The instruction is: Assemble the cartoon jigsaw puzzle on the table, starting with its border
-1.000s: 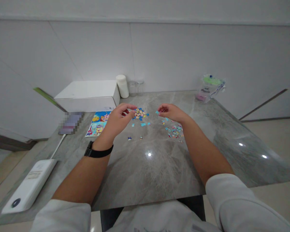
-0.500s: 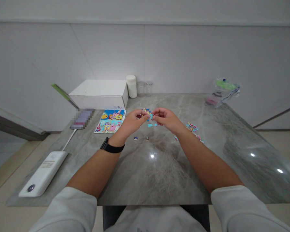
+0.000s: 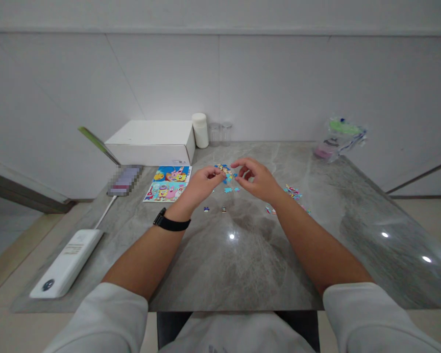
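My left hand (image 3: 206,182), with a black watch on its wrist, is closed in a pinch at the near left side of a pile of jigsaw puzzle pieces (image 3: 226,170). A light-blue puzzle piece seems to be at its fingertips, mostly hidden. To the right, my right hand (image 3: 255,179) is open, thumb and forefinger apart, with nothing visible between them. Just below the pile lie light-blue puzzle pieces (image 3: 228,190). Nearer to me are two small separate pieces, a blue one (image 3: 206,209) and a darker one (image 3: 224,210).
More puzzle pieces (image 3: 293,192) lie right of my right forearm. A colourful cartoon picture sheet (image 3: 167,185) is at left, before a white box (image 3: 150,135). A white bottle (image 3: 200,131) and two clear glasses (image 3: 220,135) stand behind; a plastic bag (image 3: 338,141) and power bank (image 3: 66,264) flank them.
My right hand has let go of the light-blue puzzle piece and spread its thumb and forefinger, moving slightly right. The left hand has stayed almost in place.
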`<state>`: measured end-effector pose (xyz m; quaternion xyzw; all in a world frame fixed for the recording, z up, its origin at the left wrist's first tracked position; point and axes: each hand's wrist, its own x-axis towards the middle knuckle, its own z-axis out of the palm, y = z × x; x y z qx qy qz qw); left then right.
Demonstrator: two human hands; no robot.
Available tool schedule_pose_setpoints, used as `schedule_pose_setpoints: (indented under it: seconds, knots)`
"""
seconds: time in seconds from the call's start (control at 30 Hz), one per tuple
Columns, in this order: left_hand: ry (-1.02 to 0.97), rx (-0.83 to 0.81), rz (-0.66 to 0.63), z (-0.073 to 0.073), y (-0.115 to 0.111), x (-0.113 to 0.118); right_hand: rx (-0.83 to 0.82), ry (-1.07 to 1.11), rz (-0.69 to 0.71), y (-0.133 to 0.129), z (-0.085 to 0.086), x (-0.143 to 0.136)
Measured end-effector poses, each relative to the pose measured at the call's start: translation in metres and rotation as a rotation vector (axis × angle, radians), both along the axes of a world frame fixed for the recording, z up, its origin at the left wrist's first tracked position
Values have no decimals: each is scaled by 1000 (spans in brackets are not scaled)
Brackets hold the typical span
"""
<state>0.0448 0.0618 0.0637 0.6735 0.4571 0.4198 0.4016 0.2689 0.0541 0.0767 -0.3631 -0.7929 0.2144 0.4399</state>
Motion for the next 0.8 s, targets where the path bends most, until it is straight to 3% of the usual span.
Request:
schedule_pose_setpoints:
  seconds: [0.17,0.4,0.53,0.63,0.8]
  knots:
    - [-58,-26,-54,0,-3,3,152,-93,80,-1,-1,-1]
    - [8,27,-39,-7,0,6,168,-151,44,5,-5,4]
    - [287,247,1,-21,7,2,111,-226,-50,21,-25,13]
    - [573,403,-69,-35,11,0,10,-358,-90,33,-50,17]
    - [883,437,-190,-51,8,0,-82,-532,-120,43,-82,16]
